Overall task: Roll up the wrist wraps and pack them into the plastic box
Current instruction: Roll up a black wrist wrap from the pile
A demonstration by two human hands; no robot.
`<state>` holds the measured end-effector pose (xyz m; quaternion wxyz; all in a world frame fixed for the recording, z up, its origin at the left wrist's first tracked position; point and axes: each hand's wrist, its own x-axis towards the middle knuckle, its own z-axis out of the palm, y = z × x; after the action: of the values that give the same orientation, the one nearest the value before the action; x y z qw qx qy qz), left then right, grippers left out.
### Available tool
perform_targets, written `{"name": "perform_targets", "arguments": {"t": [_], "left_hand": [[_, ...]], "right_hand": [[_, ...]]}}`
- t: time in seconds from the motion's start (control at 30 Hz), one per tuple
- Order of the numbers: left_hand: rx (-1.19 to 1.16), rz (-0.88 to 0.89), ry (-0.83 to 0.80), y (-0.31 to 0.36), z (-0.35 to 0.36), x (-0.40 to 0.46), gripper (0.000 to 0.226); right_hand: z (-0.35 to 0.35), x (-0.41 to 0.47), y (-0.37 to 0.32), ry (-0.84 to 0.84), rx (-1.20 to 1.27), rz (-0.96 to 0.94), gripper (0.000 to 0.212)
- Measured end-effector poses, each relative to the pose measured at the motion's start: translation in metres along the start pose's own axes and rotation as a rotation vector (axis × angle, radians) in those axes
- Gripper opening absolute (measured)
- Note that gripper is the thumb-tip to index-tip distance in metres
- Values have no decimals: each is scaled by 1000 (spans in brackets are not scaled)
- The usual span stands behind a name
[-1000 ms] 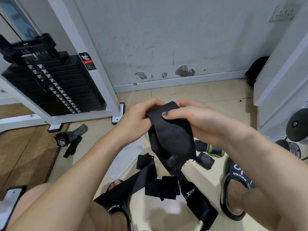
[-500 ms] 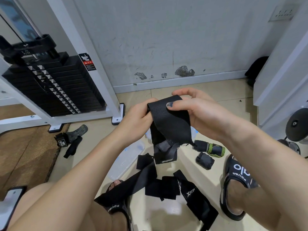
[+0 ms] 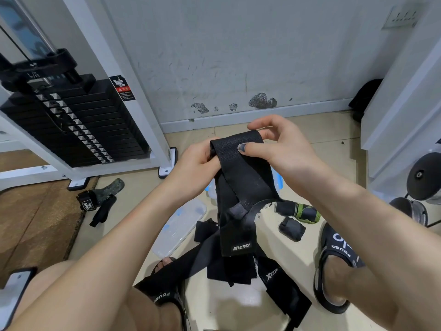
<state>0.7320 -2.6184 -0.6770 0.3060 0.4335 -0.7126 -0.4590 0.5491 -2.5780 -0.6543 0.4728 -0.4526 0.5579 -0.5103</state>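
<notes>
Both hands are gripping the top of one black wrist wrap [image 3: 238, 187]: the left hand [image 3: 198, 163] is curling round its left edge, and the right hand [image 3: 279, 149] is pinching the folded top between thumb and fingers. The wrap is hanging from that grip toward six o'clock, its labelled end dangling free above the floor, so the rolling of this one seems to be only starting.

Below it, at six o'clock, more loose wraps [image 3: 238, 271] are lying unrolled in a tangle between the person's sandalled feet (one bears an "XTEP" mark). At four o'clock from the grip, two rolled bundles [image 3: 296, 218] are sitting on the floor, apparently finished but not yet packed. The plastic box [image 3: 278, 182] is showing only as a clear, blue-clipped sliver behind the hanging wrap, and its lid [image 3: 181, 225] is lying at seven o'clock; whether anything is inside I cannot tell. Most of the job looks to be left.

Room is tight: a weight stack [image 3: 71, 125] is standing at ten o'clock, the wall at twelve, a white frame [image 3: 401, 111] at two, leaving open tile mainly around the box and near the feet.
</notes>
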Motion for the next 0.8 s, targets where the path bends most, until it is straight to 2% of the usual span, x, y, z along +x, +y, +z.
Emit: {"name": "perform_targets", "arguments": {"t": [0.4, 0.53, 0.6, 0.7, 0.8], "left_hand": [[-61, -100, 57, 3, 2, 2, 19], [-168, -146, 155, 10, 1, 5, 24], [-229, -178, 221, 16, -2, 5, 27], [-349, -193, 301, 19, -10, 8, 22], [-419, -205, 345, 17, -14, 10, 17]], "right_hand": [[4, 0, 9, 31, -27, 72, 40], [4, 0, 12, 52, -106, 114, 42], [4, -3, 14, 13, -147, 134, 43], [10, -15, 26, -133, -225, 201, 45], [28, -24, 48, -294, -153, 272, 59]]}}
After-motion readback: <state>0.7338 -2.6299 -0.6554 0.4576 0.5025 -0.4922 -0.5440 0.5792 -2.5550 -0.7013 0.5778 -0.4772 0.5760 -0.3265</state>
